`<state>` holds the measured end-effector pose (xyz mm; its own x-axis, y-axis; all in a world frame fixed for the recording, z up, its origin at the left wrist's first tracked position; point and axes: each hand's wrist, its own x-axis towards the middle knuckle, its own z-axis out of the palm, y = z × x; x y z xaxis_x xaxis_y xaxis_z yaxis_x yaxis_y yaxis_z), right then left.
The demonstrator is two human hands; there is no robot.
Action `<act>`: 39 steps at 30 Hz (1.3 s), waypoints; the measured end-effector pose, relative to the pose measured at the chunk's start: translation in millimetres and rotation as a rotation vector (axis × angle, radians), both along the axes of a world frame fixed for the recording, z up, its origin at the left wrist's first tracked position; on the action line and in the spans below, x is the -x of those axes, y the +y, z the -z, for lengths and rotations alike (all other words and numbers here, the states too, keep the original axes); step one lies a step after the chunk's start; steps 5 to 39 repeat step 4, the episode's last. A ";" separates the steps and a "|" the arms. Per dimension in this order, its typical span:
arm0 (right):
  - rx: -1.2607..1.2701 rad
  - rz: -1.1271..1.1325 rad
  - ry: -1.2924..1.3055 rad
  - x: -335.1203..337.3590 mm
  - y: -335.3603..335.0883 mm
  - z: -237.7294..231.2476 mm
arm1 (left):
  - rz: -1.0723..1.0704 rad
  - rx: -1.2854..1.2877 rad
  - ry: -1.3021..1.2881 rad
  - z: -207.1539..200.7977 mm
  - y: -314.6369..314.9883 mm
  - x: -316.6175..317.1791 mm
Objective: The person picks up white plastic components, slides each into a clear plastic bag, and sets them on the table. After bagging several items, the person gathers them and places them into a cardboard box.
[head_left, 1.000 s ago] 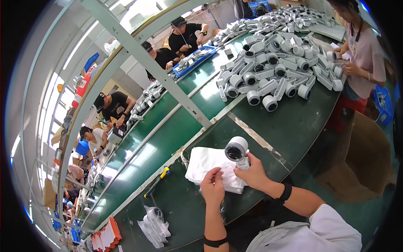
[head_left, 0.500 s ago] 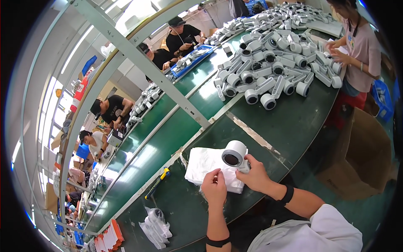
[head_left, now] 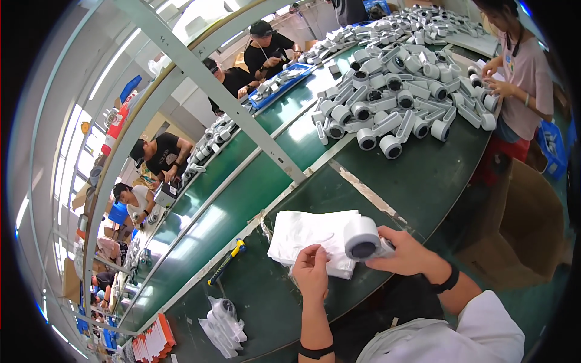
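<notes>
My right hand point(head_left: 404, 251) is closed round the handle of a white handheld device point(head_left: 361, 236) with a drum-shaped head and a dark round face. Its head hangs over the right edge of a stack of thin white plastic bags point(head_left: 302, 233) on the table. At the front of that stack, my left hand point(head_left: 311, 269) pinches with thumb and fingers, seemingly on the top bag; its fingertips partly hide the grip.
A large heap of similar devices point(head_left: 393, 91) covers the far table. Left of the stack lie a yellow-and-black tool point(head_left: 227, 262) and bagged devices point(head_left: 224, 327). An open cardboard box point(head_left: 514, 230) stands at right. A co-worker point(head_left: 520, 78) is at far right; others sit beyond the green conveyor point(head_left: 224, 193).
My right hand has moved right with the device, whose dark face has tilted further downward. My left hand stays pinched at the stack's front. The co-worker's hands at far right have shifted.
</notes>
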<state>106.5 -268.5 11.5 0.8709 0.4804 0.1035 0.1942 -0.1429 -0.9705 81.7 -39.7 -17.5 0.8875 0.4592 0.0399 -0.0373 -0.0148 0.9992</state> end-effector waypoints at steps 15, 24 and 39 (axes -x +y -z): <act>0.277 -0.322 0.205 -10.2 -18.5 -23.4 | 0.077 -0.063 -0.008 -6.8 -12.0 -3.2; 0.277 -0.322 0.205 -10.2 -18.5 -23.4 | 0.077 -0.063 -0.008 -6.8 -12.0 -3.2; 0.277 -0.322 0.205 -10.2 -18.5 -23.4 | 0.077 -0.063 -0.008 -6.8 -12.0 -3.2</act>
